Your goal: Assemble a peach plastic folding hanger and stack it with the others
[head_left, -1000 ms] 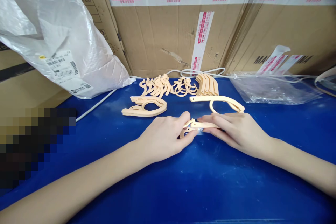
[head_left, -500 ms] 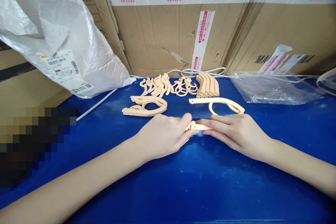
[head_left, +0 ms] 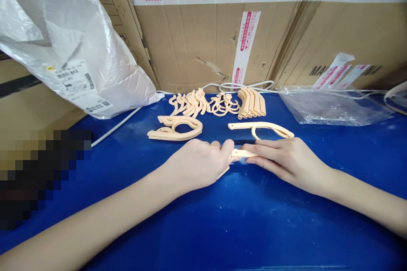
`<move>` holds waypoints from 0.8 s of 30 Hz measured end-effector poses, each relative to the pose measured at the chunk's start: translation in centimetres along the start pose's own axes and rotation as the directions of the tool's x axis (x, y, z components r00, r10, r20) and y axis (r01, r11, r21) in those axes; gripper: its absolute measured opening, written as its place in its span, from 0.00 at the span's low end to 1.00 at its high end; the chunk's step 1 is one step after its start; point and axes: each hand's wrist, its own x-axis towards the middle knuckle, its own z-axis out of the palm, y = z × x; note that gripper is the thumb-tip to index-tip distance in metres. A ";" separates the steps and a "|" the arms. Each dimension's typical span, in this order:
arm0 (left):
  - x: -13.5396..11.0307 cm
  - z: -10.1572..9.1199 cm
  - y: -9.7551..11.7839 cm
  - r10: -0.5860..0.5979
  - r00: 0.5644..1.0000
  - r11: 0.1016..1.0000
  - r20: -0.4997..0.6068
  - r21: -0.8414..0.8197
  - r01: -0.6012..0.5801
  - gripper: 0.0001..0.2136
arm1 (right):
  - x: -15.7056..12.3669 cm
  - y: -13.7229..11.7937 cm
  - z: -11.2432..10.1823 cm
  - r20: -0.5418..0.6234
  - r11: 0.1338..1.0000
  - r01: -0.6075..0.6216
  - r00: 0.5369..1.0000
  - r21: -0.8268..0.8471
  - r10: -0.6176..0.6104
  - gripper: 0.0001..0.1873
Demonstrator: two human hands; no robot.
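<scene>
My left hand [head_left: 197,163] and my right hand [head_left: 286,159] meet in the middle of the blue table [head_left: 222,220]. Both pinch one small cream plastic hanger part [head_left: 241,153] that lies between their fingertips; the left fingers curl over its left end and hide it. Just beyond the right hand lies an assembled cream hanger [head_left: 260,128]. Two stacked hangers [head_left: 174,129] rest beyond the left hand. Further back sit a heap of loose hook pieces [head_left: 203,103] and a row of curved arm pieces [head_left: 252,103].
A large white plastic bag [head_left: 70,38] with a label leans at the left. Cardboard boxes [head_left: 222,29] wall the back. A clear plastic bag [head_left: 330,106] lies at the back right. White cables [head_left: 117,127] run along the table's rear.
My left fingers have curled further over the part's left end, covering the hooked piece that showed before. The right hand stays almost still on the part.
</scene>
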 end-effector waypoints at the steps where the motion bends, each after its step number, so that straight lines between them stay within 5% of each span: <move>1: 0.0 0.0 0.0 -0.005 1.000 1.000 0.003 -0.012 0.005 0.12 | 0.0 0.0 0.0 -0.003 1.000 0.003 1.000 -0.005 -0.003 0.17; 15: 0.0 -0.4 -0.2 -0.061 0.993 0.970 0.100 -0.229 0.082 0.13 | 0.2 0.0 0.0 -0.066 0.937 0.153 0.981 -0.313 -0.183 0.17; 24: -0.2 -0.2 -0.3 -0.066 0.998 0.989 -0.002 -0.129 0.065 0.17 | 0.2 -0.1 -0.1 -0.054 0.987 0.105 0.992 -0.124 -0.112 0.18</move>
